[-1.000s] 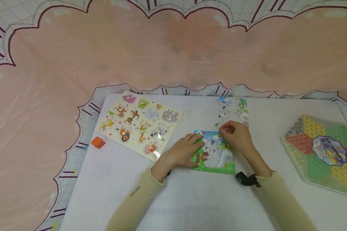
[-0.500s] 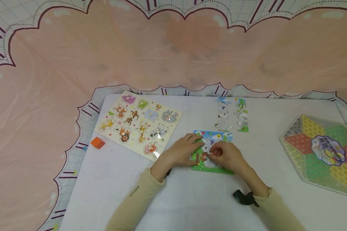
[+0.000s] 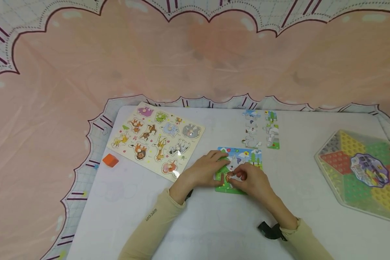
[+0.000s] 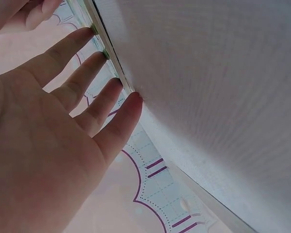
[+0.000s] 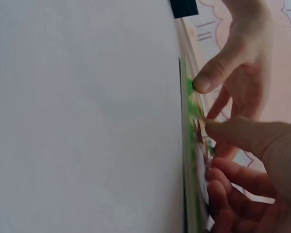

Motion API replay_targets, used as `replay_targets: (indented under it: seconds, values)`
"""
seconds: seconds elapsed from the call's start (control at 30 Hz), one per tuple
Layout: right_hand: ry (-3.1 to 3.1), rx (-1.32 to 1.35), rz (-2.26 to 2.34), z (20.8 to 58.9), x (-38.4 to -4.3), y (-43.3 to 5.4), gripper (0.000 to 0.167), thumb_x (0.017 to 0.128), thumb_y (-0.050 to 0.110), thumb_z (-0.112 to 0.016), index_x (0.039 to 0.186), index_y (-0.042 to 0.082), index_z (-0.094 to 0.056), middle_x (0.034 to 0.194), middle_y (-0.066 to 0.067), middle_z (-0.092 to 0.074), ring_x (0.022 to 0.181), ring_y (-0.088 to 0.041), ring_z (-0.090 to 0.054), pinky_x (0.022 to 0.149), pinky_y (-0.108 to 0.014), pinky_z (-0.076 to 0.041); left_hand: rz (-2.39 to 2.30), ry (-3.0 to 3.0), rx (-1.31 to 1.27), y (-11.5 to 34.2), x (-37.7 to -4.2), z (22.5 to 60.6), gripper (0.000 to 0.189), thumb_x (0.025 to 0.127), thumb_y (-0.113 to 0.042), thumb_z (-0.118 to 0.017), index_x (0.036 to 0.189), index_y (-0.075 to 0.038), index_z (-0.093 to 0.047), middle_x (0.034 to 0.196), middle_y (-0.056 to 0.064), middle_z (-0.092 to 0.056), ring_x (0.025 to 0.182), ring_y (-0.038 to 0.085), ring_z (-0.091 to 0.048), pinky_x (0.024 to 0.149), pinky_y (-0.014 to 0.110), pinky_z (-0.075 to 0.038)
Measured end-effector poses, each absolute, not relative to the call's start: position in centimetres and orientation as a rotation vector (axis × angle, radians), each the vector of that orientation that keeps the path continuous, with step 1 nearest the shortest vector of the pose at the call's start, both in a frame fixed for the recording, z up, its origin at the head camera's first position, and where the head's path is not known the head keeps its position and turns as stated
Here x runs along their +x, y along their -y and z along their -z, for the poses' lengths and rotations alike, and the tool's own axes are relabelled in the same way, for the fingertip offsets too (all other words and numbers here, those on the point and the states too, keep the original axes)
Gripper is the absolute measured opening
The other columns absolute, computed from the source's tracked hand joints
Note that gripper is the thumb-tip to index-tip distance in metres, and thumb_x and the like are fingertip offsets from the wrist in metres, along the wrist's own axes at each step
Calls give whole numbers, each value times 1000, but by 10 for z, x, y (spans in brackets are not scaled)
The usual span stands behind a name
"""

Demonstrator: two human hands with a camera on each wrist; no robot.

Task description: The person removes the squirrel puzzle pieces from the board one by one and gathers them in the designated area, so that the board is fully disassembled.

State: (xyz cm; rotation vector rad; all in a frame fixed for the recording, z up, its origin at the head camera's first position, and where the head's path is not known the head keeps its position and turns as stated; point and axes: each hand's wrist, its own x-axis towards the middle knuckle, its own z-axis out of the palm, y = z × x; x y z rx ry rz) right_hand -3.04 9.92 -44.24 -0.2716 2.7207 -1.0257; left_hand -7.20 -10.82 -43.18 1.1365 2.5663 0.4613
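A small jigsaw board (image 3: pixel 253 153) with a squirrel picture lies flat on the white table. My left hand (image 3: pixel 205 170) rests along its left side, fingers spread and fairly straight, fingertips and thumb touching the board's surface; in the left wrist view the fingertips (image 4: pixel 105 54) meet its edge. Over the lower middle of the board, my right hand (image 3: pixel 252 179) pinches a small brown-and-orange jigsaw piece (image 3: pixel 228 177) between thumb and index finger, low against the picture. Most of that piece is hidden behind the fingers. Right behind the board lie loose jigsaw pieces (image 3: pixel 252 142) in two columns.
To the left lies a cream animal peg puzzle (image 3: pixel 152 155), with an orange block (image 3: pixel 110 160) near its corner. A hexagonal clear-lidded box (image 3: pixel 351 187) of coloured pegboard-like parts stands at the right. A patterned cloth (image 3: pixel 182 65) hangs behind the table (image 3: pixel 143 216).
My right hand has moved from the loose pieces down and left onto the squirrel board, carrying a jigsaw piece. My left hand has stayed in place on the board.
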Motion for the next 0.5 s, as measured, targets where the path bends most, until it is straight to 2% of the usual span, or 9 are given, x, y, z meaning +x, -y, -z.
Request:
replay_targets:
  seconds: [0.23, 0.5]
  values:
    - [-2805, -221, 1059, 446, -41, -98, 29, 81, 23, -81, 100, 4, -69, 78, 0, -58, 63, -12, -50, 54, -28, -40, -449, -2580, 1133, 110, -72, 430, 64, 84, -35, -77, 139, -10, -55, 150, 7, -40, 139, 26, -32, 106, 41, -41]
    - [-2712, -213, 1061, 445, -53, -104, 27, 85, 23, -77, 103, 5, -67, 81, -1, -60, 66, -13, -51, 56, -30, -41, -415, -2609, 1131, 112, -66, 428, 61, 86, -36, -74, 137, -9, -56, 149, 11, -41, 138, 28, -35, 106, 42, -41]
